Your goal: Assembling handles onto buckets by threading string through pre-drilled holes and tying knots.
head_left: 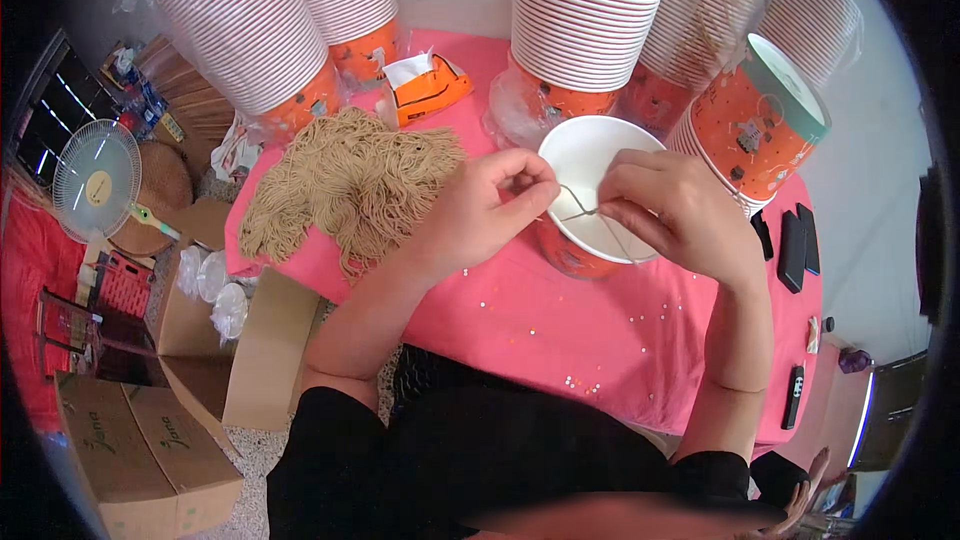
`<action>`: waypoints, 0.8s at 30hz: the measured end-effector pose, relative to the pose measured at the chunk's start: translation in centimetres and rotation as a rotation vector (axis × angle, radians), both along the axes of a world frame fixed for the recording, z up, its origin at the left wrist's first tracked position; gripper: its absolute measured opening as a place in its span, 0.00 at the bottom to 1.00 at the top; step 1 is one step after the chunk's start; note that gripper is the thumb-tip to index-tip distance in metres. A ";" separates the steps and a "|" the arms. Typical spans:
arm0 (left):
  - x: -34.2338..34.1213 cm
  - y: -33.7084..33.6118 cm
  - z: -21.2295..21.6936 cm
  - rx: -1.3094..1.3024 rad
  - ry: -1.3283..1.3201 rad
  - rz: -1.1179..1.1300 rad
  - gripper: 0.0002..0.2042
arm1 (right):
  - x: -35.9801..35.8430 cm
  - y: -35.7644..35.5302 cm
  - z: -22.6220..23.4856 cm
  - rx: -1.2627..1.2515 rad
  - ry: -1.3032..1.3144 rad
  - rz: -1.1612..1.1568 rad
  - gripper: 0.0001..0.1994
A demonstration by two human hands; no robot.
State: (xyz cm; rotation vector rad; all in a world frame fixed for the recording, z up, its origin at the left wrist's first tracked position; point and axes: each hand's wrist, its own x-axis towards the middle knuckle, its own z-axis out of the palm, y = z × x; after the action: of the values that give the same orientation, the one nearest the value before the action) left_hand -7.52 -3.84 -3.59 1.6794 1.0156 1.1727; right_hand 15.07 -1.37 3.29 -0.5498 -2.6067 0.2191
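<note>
A thin tan string (588,211) runs between my two hands, crossing over itself above the mouth of a paper bucket (578,140). The bucket is white inside and orange outside, and stands on the table. My left hand (490,205) pinches one side of the string at the bucket's left rim. Over the right rim, my right hand (675,205) has its fingers closed on the string's other side, with a loose end hanging below. To the left of my left hand lies a big heap of similar tan strings (350,180).
Tall stacks of paper buckets (585,30) line the back of the pink-covered table (480,310). An orange tissue pack (430,90) sits by the strings. At right lie dark phones (792,250) and a box cutter (793,397). Cardboard boxes (150,450) and a fan (98,180) stand at left.
</note>
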 end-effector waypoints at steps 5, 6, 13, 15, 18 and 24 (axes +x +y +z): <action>0.5 0.2 -0.7 -0.078 -0.232 -0.096 0.05 | -2.3 1.1 -0.2 0.102 0.006 0.065 0.08; 0.5 0.2 -0.7 -0.088 -0.268 -0.101 0.05 | -2.4 1.1 -0.3 0.093 -0.003 0.039 0.07; -0.1 -0.2 -1.4 -0.136 -0.275 -0.161 0.06 | -2.9 1.3 -0.7 0.087 -0.016 -0.005 0.08; 0.0 -0.1 -2.0 -0.088 -0.271 -0.150 0.07 | -3.0 1.4 -0.9 0.099 -0.005 -0.014 0.09; 0.3 0.0 -2.5 -0.012 -0.247 -0.150 0.06 | -3.2 1.5 -1.4 0.090 0.010 -0.011 0.11; 0.7 0.0 -3.5 0.057 -0.377 -0.094 0.06 | -2.9 1.6 -2.1 -0.120 0.061 -0.013 0.10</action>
State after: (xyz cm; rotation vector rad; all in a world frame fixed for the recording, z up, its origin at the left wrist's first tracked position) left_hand -6.87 -3.79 -7.06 1.4574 0.6677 1.3990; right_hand 12.21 0.22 1.20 -0.5924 -2.5422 0.3838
